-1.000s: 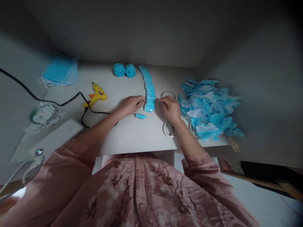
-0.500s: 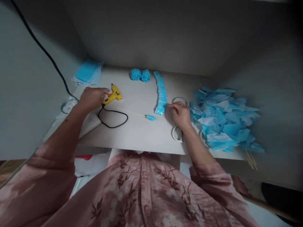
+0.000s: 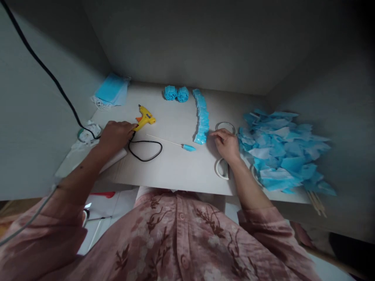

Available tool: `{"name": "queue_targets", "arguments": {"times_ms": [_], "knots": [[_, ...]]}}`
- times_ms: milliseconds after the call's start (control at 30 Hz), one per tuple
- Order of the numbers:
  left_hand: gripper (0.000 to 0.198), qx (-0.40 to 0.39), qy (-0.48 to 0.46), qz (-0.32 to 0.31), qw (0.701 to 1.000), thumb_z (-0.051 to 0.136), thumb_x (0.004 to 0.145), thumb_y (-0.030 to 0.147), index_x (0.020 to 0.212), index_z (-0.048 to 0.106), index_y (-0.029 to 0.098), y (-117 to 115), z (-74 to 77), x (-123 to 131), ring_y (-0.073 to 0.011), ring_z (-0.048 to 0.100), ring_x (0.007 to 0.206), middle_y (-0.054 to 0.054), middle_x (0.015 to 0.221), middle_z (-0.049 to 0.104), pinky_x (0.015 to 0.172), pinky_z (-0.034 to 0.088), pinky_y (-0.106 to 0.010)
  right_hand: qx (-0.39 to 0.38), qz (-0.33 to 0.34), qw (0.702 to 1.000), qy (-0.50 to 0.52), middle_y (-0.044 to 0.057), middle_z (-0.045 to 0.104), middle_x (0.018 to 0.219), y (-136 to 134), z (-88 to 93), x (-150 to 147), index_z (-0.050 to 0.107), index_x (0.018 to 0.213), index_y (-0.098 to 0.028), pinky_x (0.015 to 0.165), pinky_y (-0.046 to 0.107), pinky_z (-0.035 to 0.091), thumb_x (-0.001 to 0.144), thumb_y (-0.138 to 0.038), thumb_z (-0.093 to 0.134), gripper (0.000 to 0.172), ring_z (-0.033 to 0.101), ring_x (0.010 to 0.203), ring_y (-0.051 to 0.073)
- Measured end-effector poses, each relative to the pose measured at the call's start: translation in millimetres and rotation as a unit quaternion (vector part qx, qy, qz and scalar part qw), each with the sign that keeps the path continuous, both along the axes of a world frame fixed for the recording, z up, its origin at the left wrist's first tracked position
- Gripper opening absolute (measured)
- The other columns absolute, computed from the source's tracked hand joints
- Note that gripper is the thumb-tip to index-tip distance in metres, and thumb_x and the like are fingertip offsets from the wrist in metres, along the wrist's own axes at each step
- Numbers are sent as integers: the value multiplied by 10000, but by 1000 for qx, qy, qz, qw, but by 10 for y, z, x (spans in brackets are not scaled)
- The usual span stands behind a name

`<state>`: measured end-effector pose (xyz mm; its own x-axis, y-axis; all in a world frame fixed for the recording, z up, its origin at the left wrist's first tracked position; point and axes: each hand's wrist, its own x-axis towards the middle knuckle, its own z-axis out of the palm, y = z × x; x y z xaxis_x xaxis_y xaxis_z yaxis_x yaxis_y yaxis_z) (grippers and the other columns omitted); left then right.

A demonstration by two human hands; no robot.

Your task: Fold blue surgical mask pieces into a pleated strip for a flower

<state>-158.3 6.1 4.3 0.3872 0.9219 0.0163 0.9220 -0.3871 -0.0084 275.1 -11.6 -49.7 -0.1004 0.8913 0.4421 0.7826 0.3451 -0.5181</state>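
My left hand (image 3: 115, 136) has its fingers closed at the lower end of the handle of a yellow glue gun (image 3: 145, 118), which rests on the table with its nozzle pointing away. My right hand (image 3: 228, 145) lies on the table, fingers loosely bent and a little apart, with nothing visible in them. Just left of its fingertips is the end of a gathered blue strip (image 3: 201, 117). Between the hands lies a thin stick with a blue tip (image 3: 188, 148). Two blue rosettes (image 3: 176, 94) sit at the back.
A heap of blue and white cut pieces (image 3: 284, 148) covers the right side, with wooden sticks (image 3: 316, 203) below it. Tape rings (image 3: 222, 168) lie by my right wrist. Blue face masks (image 3: 109, 90) are stacked back left. A black cord (image 3: 145, 160) loops from the gun.
My left hand has slid back from the trigger area toward the bottom of the glue gun's handle. My right hand stays in nearly the same place. The view has shifted slightly.
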Motion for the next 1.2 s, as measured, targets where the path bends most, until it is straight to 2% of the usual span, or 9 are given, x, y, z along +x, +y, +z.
{"name": "queue_targets", "arguments": {"times_ms": [167, 267, 433, 600, 733, 833, 1000, 1100, 1200], "knots": [[475, 46, 128, 10, 991, 318, 1000, 226, 1344, 633, 141, -44, 22, 96, -319, 683, 893, -185, 994, 746, 825, 366, -438, -3, 3, 1000, 2, 82, 735, 966, -8, 15, 0, 778, 937, -199, 834, 354, 529, 814, -125, 481, 331, 688, 883, 218], [419, 59, 176, -4, 983, 334, 980, 167, 1205, 688, 155, -31, 92, 203, -302, 673, 878, -165, 930, 740, 878, 357, -456, -2, 13, 1000, 6, 80, 734, 956, -13, 19, -5, 777, 933, -199, 827, 351, 525, 818, -124, 483, 324, 686, 878, 218], [333, 45, 213, -13, 976, 374, 880, 45, 896, 699, 113, 55, 208, 434, -296, 661, 886, -182, 932, 729, 929, 356, -474, 8, 17, 1000, 6, 78, 735, 956, -16, 14, -15, 777, 937, -201, 818, 347, 521, 810, -110, 484, 332, 687, 876, 217], [295, 51, 207, -6, 977, 375, 915, 128, 847, 662, 141, 69, 151, 378, -270, 645, 807, -142, 870, 705, 785, 377, -424, 65, -44, 996, 40, 75, 737, 938, 12, 100, 136, 767, 924, -202, 853, 347, 528, 806, -122, 474, 326, 683, 905, 219], [452, 77, 172, 18, 982, 232, 1007, 256, 910, 662, 154, 83, 81, 254, -289, 639, 780, -118, 876, 690, 703, 350, -406, 116, -189, 972, 75, 86, 739, 927, 53, 196, 422, 727, 951, -189, 898, 378, 536, 807, -130, 408, 355, 674, 947, 236], [537, 76, 116, 23, 990, 171, 1021, 329, 1005, 679, 156, 92, 76, 239, -330, 665, 908, -144, 976, 701, 720, 350, -419, 117, -235, 962, 74, 112, 736, 1009, 39, 258, 562, 709, 1027, -177, 924, 392, 541, 814, -116, 374, 402, 673, 992, 240], [588, 108, -53, 2, 993, 281, 1001, 445, 1349, 594, 88, 19, 179, 414, -384, 576, 1275, -161, 1390, 625, 1007, 396, -479, 40, -142, 989, -18, 114, 752, 1080, -33, 375, 457, 733, 1127, -185, 958, 382, 517, 869, -137, 457, 381, 681, 1034, 255], [464, 59, -159, -31, 985, 425, 978, 372, 1335, 630, 160, -94, 303, 642, -331, 573, 1318, -117, 1406, 640, 1136, 399, -459, -48, -100, 986, -127, 130, 756, 1099, -23, 380, 306, 759, 1091, -196, 951, 417, 491, 896, -193, 542, 292, 683, 1034, 290], [410, 31, -238, -38, 970, 469, 974, 379, 1301, 662, 223, -217, 418, 886, -289, 602, 1292, -79, 1371, 670, 1123, 451, -432, -93, -107, 968, -205, 161, 757, 1048, 44, 302, 202, 769, 956, -191, 936, 437, 465, 864, -214, 637, 162, 673, 1016, 308]]}}
